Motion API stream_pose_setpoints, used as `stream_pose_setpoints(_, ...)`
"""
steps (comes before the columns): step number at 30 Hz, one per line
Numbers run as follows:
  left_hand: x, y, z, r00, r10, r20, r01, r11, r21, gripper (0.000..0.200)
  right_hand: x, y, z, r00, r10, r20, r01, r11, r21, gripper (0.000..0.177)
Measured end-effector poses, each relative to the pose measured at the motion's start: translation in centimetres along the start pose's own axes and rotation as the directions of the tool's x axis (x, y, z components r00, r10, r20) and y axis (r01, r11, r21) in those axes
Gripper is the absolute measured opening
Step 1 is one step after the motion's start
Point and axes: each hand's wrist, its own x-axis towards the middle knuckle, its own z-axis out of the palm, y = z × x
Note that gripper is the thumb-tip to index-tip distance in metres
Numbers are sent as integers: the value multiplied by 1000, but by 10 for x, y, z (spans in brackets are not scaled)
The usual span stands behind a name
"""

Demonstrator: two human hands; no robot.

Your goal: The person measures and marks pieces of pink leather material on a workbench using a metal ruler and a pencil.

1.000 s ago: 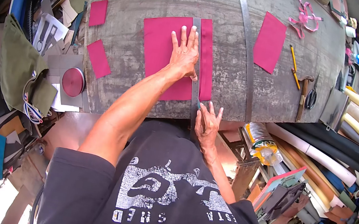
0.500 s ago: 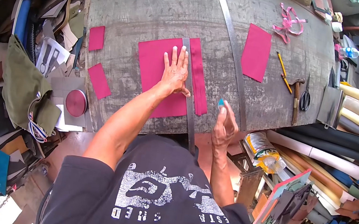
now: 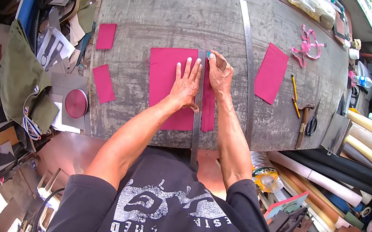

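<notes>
My left hand point(image 3: 186, 88) lies flat with its fingers spread, over a magenta fabric piece point(image 3: 164, 70) and against the left edge of a long metal ruler point(image 3: 196, 127). The ruler runs across the fabric and past the table's near edge. At the ruler's upper right side, my right hand point(image 3: 220, 76) is closed on a small teal piece point(image 3: 209, 56), mostly hidden by the fingers; its exact kind cannot be made out. Narrow magenta strips point(image 3: 208, 112) lie just right of the ruler, partly under my right hand.
A second metal ruler point(image 3: 247, 42) lies to the right, beside another magenta piece point(image 3: 271, 74). Farther right are a yellow pencil point(image 3: 294, 86), a hammer point(image 3: 302, 128) and scissors point(image 3: 311, 123). Two small magenta pieces lie left. Material rolls point(image 3: 366, 141) crowd the right side.
My right hand has moved up and left from beside the ruler, bringing the teal piece to the ruler's upper edge. My left hand stays on the fabric. The view has shifted slightly.
</notes>
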Motion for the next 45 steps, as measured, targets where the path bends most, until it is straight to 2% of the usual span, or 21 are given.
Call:
stream_pose_setpoints(6, -1, -1, -1, 1000, 17, -5, -17, 1000, -9, 156, 2, 3, 0, 1000, 2, 21, -3, 999, 38, 20)
stream_pose_setpoints(9, 0, -1, 0, 1000, 14, -10, -14, 999, 34, 156, 5, 2, -2, 999, -4, 44, 5, 1000, -28, 21)
stream_pose_setpoints(12, 0, -3, 5, 999, 31, -35, -31, 999, 11, 156, 9, -4, -1, 998, -29, 55, 44, 957, -287, 22)
stream_pose_setpoints(15, 1, -1, 4, 999, 26, -20, -25, 999, 26, 157, 15, -16, 1, 994, -104, 27, 101, 821, -562, 24)
stream_pose_setpoints(20, 3, -1, 4, 999, 25, -23, -24, 999, 38, 158, 6, -16, -8, 997, -37, 71, 68, 859, -507, 25)
stream_pose_setpoints(25, 4, 0, 8, 1000, 17, -7, -16, 998, 59, 161, -112, -15, -41, 982, -172, 81, 190, 850, -491, 9)
stream_pose_setpoints(27, 3, 1, 8, 1000, 10, -3, -9, 997, 74, 162, -176, -12, -66, 990, -8, 142, 95, 778, -621, 13)
stream_pose_setpoints(28, 3, 0, 10, 1000, 4, -17, -3, 998, 64, 162, -200, -23, -81, 981, 78, 176, 45, 796, -603, 13)
stream_pose_setpoints(30, 2, -1, 9, 1000, 7, -4, -7, 996, 87, 160, -235, -43, -103, 987, 46, 154, 49, 824, -564, 12)
stream_pose_setpoints(31, 3, -1, 9, 1000, 10, -1, -10, 995, 99, 158, -251, -42, -112, 985, -112, 133, 169, 790, -590, 11)
stream_pose_setpoints(32, 4, -7, 12, 996, 47, -73, -40, 994, 105, 152, -264, -55, -115, 988, -96, 119, 151, 747, -648, 15)
stream_pose_setpoints(33, 7, -17, 14, 988, 89, -124, -77, 992, 103, 136, -280, -54, -116, 998, 17, 65, 24, 811, -584, 20)
stream_pose_setpoints(34, 15, -38, 27, 921, 179, -346, -165, 984, 71, 109, -295, -52, -112, 989, 138, 61, -78, 810, -581, 32)
stream_pose_setpoints(35, 12, -44, 5, 871, 147, -469, -160, 987, 12, 79, -309, -48, -106, 964, 258, 61, -178, 800, -573, 44)
stream_pose_setpoints(37, 29, -81, 4, 733, 73, -676, -17, 996, 88, 58, -332, -29, -92, 920, 371, 128, -164, 661, -733, 71)
stream_pose_setpoints(38, 36, -101, 2, 752, 7, -659, 55, 996, 74, 57, -340, -4, -85, 898, 410, 161, -179, 673, -717, 90)
stream_pose_setpoints(39, 43, -119, 0, 794, -39, -606, 127, 987, 102, 54, -342, 7, -80, 900, 405, 161, -189, 696, -693, 89)
stream_pose_setpoints(41, 38, -123, -19, 846, -55, -530, 130, 986, 105, 52, -342, 21, -74, 890, 427, 161, -236, 733, -637, 85)
stream_pose_setpoints(43, 45, -136, -19, 899, -69, -433, 128, 986, 108, 52, -347, 15, -80, 928, 371, 23, -314, 814, -489, 86)
stream_pose_setpoints(44, 51, -142, -12, 885, -79, -459, 130, 988, 80, 47, -346, 12, -85, 936, 348, -45, -335, 851, -405, 87)
stream_pose_setpoints(45, 53, -144, -13, 912, -88, -402, 126, 990, 70, 45, -345, 13, -95, 941, 321, -106, -336, 862, -380, 80)
